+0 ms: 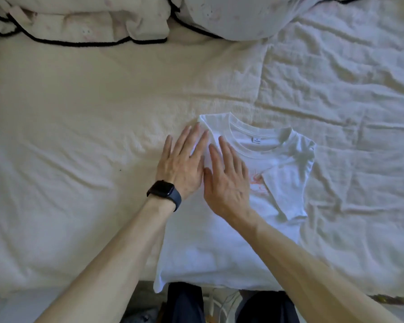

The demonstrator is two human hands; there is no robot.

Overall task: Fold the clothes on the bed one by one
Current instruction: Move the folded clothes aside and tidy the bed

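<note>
A white T-shirt point(222, 248) with a faint orange print lies flat on the bed, collar away from me, hem at the near bed edge. Its right sleeve is folded in over the chest. My left hand point(184, 162), a dark watch on its wrist, lies flat with straight fingers on the shirt's left shoulder edge. My right hand point(226, 180) lies flat beside it, fingers straight, pressing the same folded left side. Neither hand grips the cloth.
The cream bed sheet point(79, 136) stretches wide to the left and is wrinkled on the right. A rumpled quilt with black trim point(79, 22) and a pillow point(238, 15) lie at the far end. My dark-trousered legs point(184, 304) stand at the near edge.
</note>
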